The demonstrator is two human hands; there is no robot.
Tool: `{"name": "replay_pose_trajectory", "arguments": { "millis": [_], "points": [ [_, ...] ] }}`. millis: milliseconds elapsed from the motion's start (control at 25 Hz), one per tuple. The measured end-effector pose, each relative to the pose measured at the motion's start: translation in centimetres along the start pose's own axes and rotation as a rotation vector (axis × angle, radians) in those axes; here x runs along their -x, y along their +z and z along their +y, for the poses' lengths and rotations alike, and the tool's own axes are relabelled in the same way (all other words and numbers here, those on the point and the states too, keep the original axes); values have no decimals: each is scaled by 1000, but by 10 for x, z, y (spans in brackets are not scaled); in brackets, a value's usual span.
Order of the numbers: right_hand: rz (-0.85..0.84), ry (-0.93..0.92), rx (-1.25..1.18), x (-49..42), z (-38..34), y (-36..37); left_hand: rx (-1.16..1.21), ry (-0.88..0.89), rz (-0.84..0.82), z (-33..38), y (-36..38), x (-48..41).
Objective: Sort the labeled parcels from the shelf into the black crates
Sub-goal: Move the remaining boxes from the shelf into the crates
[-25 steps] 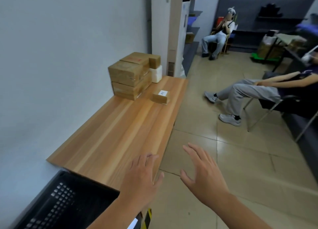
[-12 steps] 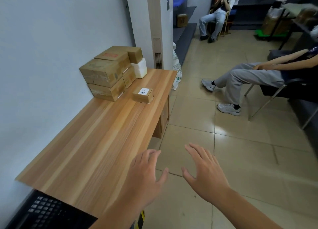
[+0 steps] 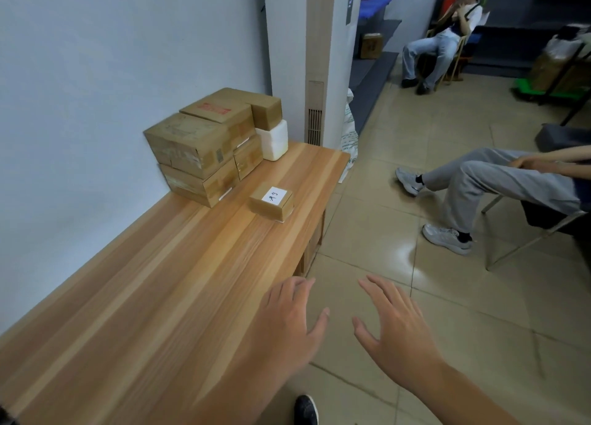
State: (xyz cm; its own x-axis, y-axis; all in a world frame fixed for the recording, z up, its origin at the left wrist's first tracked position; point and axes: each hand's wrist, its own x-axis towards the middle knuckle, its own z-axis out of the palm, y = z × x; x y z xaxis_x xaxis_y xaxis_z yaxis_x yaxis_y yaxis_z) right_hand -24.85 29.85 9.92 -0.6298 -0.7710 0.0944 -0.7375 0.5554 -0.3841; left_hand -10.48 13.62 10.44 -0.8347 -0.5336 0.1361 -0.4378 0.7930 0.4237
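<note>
Left hand [image 3: 287,332], right hand [image 3: 396,332]: both empty, fingers spread, hovering over the shelf [image 3: 160,280] edge; the parcel [image 3: 271,203], lying at their 11 o'clock, is needing an opposite-sides grip.

Even indoor light, floor [image 3: 412,255] glare, wide-angle edge warp

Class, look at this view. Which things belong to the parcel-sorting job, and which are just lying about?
Job: labelled parcel, stacked boxes, foam box, shelf, left hand, right hand.
Lying about: sack, seated person, green trolley.
</note>
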Motion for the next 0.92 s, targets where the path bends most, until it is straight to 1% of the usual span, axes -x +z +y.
{"name": "replay_pose_trajectory", "arguments": {
  "millis": [160, 320, 520, 640, 760, 920],
  "points": [
    [-11, -26, 3, -90, 10, -1, 13, -51, -6, -24, 12, -77],
    [-44, -50, -30, -160, 15, 4, -6, -124, 6, -45, 18, -134],
    [-109, -135, -55, -248, 29, 14, -98, -244, 58, -62, 23, -193],
    [-161, -221, -81, -304, 41, 22, -141, -372, 64, -65, 33, -229],
    [-193, -353, -92, -365, 54, 30, -192, -495, 152, -64, 46, -267],
    [-264, -474, -133, -430, 67, 32, -216, -639, 179, -51, 52, -308]
  ]
}}
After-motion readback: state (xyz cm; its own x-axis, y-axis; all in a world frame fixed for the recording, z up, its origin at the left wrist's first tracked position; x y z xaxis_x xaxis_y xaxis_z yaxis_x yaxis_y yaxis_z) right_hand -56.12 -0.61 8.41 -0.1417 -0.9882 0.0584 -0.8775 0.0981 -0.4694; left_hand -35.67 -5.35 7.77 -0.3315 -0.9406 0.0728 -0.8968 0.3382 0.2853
